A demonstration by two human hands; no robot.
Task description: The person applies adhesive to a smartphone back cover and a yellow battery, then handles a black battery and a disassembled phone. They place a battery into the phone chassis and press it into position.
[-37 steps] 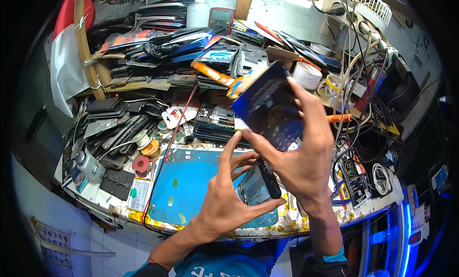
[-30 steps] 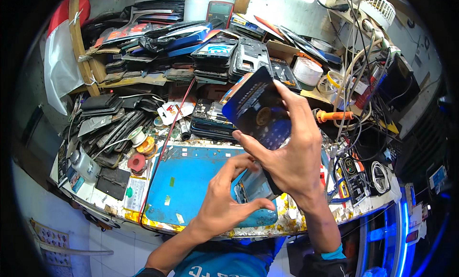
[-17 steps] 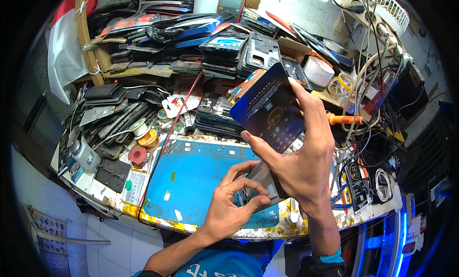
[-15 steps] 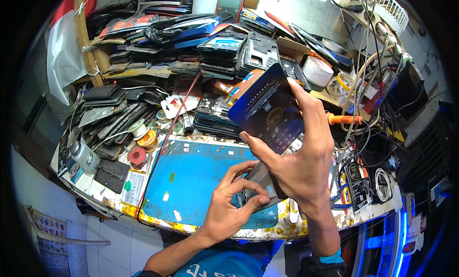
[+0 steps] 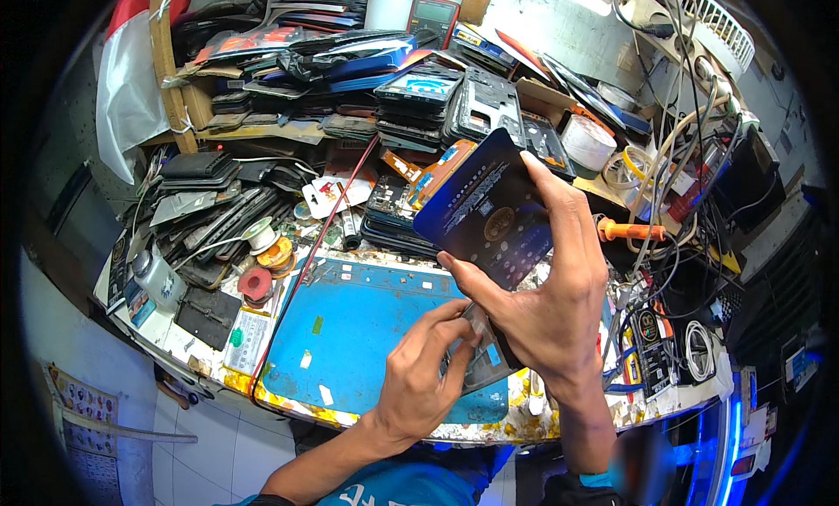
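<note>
My right hand (image 5: 555, 287) grips a dark, flat phone screen (image 5: 494, 218) by its edges, thumb on the near left side and fingers along the right. The screen is tilted above the bench, its face covered with a printed dark blue film. An orange ribbon cable (image 5: 441, 176) sticks out behind its far left edge. Below it, my left hand (image 5: 428, 362) pinches a clear plastic sleeve (image 5: 488, 359) between thumb and fingers. The sleeve hangs beneath my right hand, over the mat; its upper end is hidden by that hand.
A blue work mat (image 5: 350, 331) covers the bench middle. Stacked phone parts (image 5: 415, 104) rise behind it. Solder spools (image 5: 262, 244), a bottle (image 5: 156, 277) and a battery (image 5: 247, 340) sit left. An orange-handled screwdriver (image 5: 631, 231) and tangled cables (image 5: 690, 156) lie right.
My left fingers have moved up along the plastic sleeve and closed more tightly on it. My right hand still holds the screen, now tilted slightly differently. The view has shifted a little.
</note>
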